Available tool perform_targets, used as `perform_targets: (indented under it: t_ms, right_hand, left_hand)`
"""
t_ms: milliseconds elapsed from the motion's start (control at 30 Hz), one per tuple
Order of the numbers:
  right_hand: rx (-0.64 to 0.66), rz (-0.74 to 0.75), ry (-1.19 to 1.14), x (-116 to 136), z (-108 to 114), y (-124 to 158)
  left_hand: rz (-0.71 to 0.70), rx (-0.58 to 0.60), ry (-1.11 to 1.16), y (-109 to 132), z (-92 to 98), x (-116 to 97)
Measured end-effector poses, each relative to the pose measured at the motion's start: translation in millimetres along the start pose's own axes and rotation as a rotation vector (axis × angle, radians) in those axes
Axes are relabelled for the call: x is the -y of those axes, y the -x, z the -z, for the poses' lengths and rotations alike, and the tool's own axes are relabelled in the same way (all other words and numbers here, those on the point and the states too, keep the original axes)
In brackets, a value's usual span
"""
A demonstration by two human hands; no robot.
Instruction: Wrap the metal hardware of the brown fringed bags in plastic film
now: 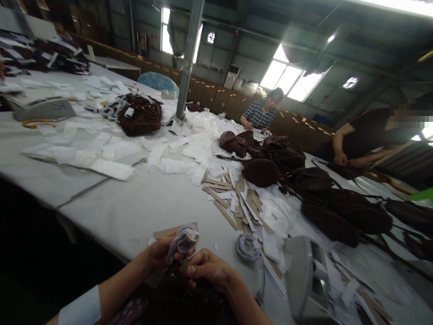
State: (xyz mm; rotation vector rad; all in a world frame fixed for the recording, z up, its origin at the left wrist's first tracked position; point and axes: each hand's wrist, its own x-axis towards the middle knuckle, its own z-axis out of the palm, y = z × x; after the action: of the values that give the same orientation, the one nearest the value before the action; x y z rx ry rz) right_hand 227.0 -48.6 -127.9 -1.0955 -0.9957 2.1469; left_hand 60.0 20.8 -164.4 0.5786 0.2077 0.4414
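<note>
A dark brown bag (189,300) is at the table's near edge, low in the view and partly in shadow. Above its top, my left hand (164,250) is closed around a strap wrapped in pale, clear film (182,240), bunched into a loop. My right hand (209,270) is pinched at the bag's upper edge, close beside the wrapped strap. What lies between its fingertips is too small and dark to make out. Just behind my left hand, a flat piece of grey-brown card (165,232) rests on the table.
A coil of wrapped strap (248,247) and a grey tape dispenser (306,275) are on the right. Beyond lie card strips (233,198), white wrapping sheets (189,149) and several brown bags (264,171). A metal post (189,58) rises behind. Two people work across the table.
</note>
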Motion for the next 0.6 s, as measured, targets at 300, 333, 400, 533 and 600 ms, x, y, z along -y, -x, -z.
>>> perform_targets:
  t_ms: [300, 333, 400, 533, 600]
  right_hand:
    - [-0.004, -0.036, 0.059, 2.2, -3.6, 2.1]
    - [-0.01, -0.042, 0.078, 3.3, -4.4, 3.0]
    - [-0.028, -0.046, 0.135, 6.5, -7.9, 5.1]
    - [-0.164, 0.004, 0.354, 15.6, -21.0, 9.0]
    - [-0.314, 0.07, 0.512, 19.9, -26.3, 9.6]
  left_hand:
    - [0.006, 0.003, 0.011, 1.8, 1.9, 0.1]
    - [0.007, 0.001, 0.016, 1.9, 1.8, 0.2]
    - [0.011, -0.005, 0.028, 2.0, 1.2, 0.4]
    - [0.003, -0.047, 0.057, -0.5, -0.2, -0.5]
    - [-0.035, -0.095, 0.077, -3.5, 0.2, -0.9]
